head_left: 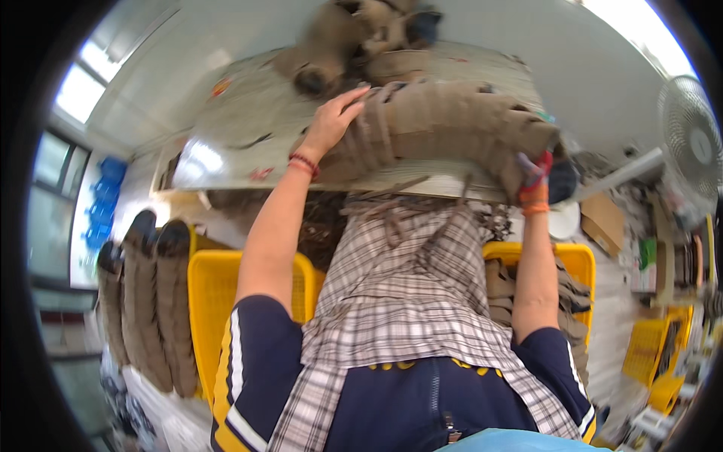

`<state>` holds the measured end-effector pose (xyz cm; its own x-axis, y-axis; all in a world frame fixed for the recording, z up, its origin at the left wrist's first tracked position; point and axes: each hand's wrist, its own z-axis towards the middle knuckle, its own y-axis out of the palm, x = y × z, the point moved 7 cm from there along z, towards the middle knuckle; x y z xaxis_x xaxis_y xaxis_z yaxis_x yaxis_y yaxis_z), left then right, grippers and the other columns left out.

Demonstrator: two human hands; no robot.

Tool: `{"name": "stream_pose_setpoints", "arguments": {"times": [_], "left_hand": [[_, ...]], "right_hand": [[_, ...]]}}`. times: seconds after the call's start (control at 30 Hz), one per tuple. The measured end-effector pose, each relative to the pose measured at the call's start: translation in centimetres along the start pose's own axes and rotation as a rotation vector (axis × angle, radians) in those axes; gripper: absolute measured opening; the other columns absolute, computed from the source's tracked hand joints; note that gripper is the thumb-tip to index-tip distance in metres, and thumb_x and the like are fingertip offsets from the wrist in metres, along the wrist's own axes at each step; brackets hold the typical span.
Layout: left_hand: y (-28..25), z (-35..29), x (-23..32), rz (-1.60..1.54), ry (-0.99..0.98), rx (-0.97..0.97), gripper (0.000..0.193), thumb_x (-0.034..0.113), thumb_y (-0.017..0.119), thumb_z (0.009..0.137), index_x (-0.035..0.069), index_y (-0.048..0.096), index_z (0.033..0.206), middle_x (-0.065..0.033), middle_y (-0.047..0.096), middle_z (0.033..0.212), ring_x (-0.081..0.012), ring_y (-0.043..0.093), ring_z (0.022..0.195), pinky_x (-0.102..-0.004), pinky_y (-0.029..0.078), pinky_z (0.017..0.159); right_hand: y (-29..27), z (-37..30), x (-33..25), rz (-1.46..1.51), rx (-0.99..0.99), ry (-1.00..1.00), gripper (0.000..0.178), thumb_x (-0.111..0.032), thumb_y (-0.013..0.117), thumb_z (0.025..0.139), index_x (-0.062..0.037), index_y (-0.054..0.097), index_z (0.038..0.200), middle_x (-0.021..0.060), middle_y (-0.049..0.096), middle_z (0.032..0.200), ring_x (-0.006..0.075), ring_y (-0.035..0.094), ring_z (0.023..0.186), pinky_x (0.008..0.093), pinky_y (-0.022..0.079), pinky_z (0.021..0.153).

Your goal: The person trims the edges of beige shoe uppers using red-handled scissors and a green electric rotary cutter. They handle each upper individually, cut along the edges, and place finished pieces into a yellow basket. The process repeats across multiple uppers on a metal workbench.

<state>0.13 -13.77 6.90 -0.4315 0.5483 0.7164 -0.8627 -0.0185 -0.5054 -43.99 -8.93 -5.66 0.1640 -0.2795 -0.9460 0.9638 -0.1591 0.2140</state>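
A long, curved stack of brown cloth pieces (444, 113), nested one inside another, lies across the near part of the worktable. On its left portion rests my bare left hand (335, 124), fingers stretched out, a red bracelet at the wrist. At the stack's right end, my right hand (533, 177) closes round the cloth; it wears a red, orange and purplish glove or finger covering. Its fingers are partly hidden. The pieces look like soft shoe uppers, but I cannot be sure. Dark lining shows at the right end.
More brown pieces (324, 45) are heaped at the table's (241, 105) back. Yellow baskets (207, 301) flank my body; the right one (580, 260) holds brown pieces. Tall stacks (151, 301) stand far left. A fan (689, 139) is at the right. Scraps hang under the table edge.
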Motion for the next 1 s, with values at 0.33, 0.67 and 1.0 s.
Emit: {"name": "stream_pose_setpoints", "arguments": {"times": [0.33,0.67,1.0], "left_hand": [[-1.7,-2.6,-2.6,0.464,-0.261,0.053,0.063,0.035,0.064,0.081,0.01,0.044,0.134,-0.0185,0.05,0.128,-0.0355,0.045,0.121,-0.0418,0.036,0.101],[2.0,-0.1,3.1,0.543,0.225,-0.249,0.067,-0.011,0.039,0.073,0.022,0.05,0.131,-0.0185,0.028,0.145,-0.0355,0.035,0.13,-0.0417,0.031,0.107],[7.5,5.2,6.7,0.846,-0.186,-0.07,0.077,0.068,0.055,0.075,-0.005,0.066,0.096,-0.0207,0.054,0.112,-0.0342,0.052,0.106,-0.0478,0.041,0.088]], "right_hand": [[-2.1,0.5,1.9,0.139,0.113,0.123,0.044,-0.005,0.061,0.084,-0.0062,0.042,0.124,0.0116,0.058,0.111,0.0242,0.061,0.098,0.0351,0.053,0.085],[0.2,-0.6,-1.3,-0.013,0.068,-0.043,0.042,-0.005,0.071,0.076,-0.0037,0.051,0.114,0.011,0.06,0.106,0.0221,0.062,0.092,0.0325,0.053,0.079],[0.4,-0.8,-1.5,-0.066,0.052,-0.077,0.044,-0.006,0.073,0.076,-0.0002,0.052,0.115,0.011,0.063,0.105,0.0211,0.062,0.09,0.0314,0.053,0.077]]}}
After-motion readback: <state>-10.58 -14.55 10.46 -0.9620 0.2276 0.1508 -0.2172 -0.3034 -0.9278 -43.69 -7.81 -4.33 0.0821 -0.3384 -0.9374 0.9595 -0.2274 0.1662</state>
